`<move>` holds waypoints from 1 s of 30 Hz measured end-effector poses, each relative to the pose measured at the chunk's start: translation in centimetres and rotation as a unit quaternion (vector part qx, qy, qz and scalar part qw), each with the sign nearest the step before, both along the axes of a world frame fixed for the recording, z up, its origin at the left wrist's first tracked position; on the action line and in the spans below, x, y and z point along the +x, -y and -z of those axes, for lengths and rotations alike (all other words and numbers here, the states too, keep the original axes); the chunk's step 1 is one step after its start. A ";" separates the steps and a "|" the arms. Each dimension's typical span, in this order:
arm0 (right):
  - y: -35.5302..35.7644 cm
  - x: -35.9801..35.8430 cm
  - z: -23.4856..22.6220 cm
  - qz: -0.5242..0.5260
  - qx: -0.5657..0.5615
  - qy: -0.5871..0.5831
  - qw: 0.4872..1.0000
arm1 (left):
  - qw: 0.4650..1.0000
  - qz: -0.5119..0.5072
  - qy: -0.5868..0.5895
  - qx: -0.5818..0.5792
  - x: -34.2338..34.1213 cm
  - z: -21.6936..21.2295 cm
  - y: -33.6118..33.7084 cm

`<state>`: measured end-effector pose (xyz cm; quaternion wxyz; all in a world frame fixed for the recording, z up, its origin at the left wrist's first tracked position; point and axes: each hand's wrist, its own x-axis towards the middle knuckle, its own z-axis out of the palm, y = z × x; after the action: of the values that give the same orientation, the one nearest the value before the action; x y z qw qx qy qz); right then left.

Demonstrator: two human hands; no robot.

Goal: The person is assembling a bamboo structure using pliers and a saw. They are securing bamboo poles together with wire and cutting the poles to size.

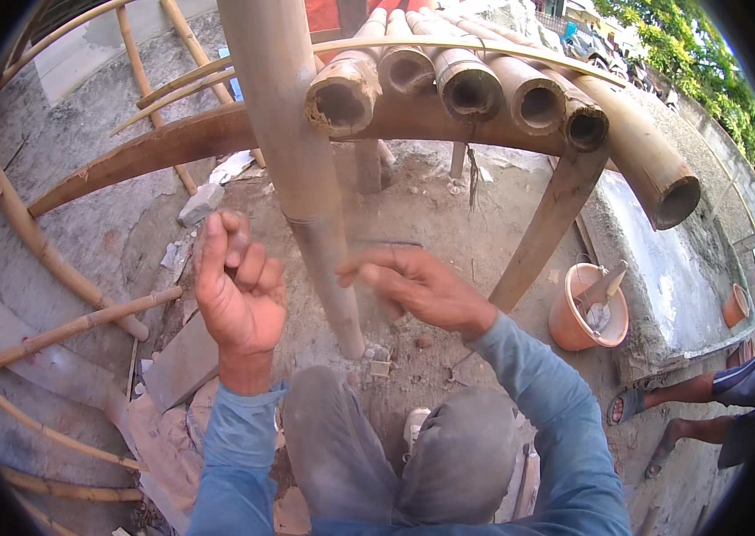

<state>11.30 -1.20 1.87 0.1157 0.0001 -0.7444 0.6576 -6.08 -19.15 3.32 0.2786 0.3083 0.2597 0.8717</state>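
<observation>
An upright bamboo pole (292, 143) stands in front of me, with a thin dark ring across its middle and its foot near the ground. To its left, my left hand (241, 290) is raised, palm toward me, fingers curled in; anything small between them is hidden. My right hand (422, 286) is at the pole's lower right side, fingers pointing left and bent. Motion smears its fingertips, so I cannot see whether they hold anything or touch the pole. A thin dark rod (386, 242) shows just beyond that hand.
Several cut bamboo poles (471, 89) lie side by side on a crossbeam (163, 147). An orange bucket (565, 313) holding a tool stands at right, beside a concrete slab (654, 277). Another person's sandalled feet (627, 406) are at far right. Bamboo framing (16, 201) spans the left.
</observation>
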 end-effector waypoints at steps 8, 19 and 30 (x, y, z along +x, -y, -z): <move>0.0 -2.9 2.0 -0.151 -0.232 0.057 0.959 | 0.966 -0.188 0.091 0.152 0.7 -1.4 -5.9; -4.9 -0.1 2.0 -0.071 -0.213 0.077 0.972 | 0.988 0.082 0.129 0.030 -5.0 -0.7 -1.5; -1.0 2.3 3.0 -0.148 0.026 0.038 0.988 | 0.969 0.060 0.145 0.192 -11.2 -1.8 2.6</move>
<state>13.60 -0.22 -1.14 -0.0110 0.0882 -0.7568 0.6476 -17.25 -21.71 5.10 0.3005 0.2414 0.0256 0.9223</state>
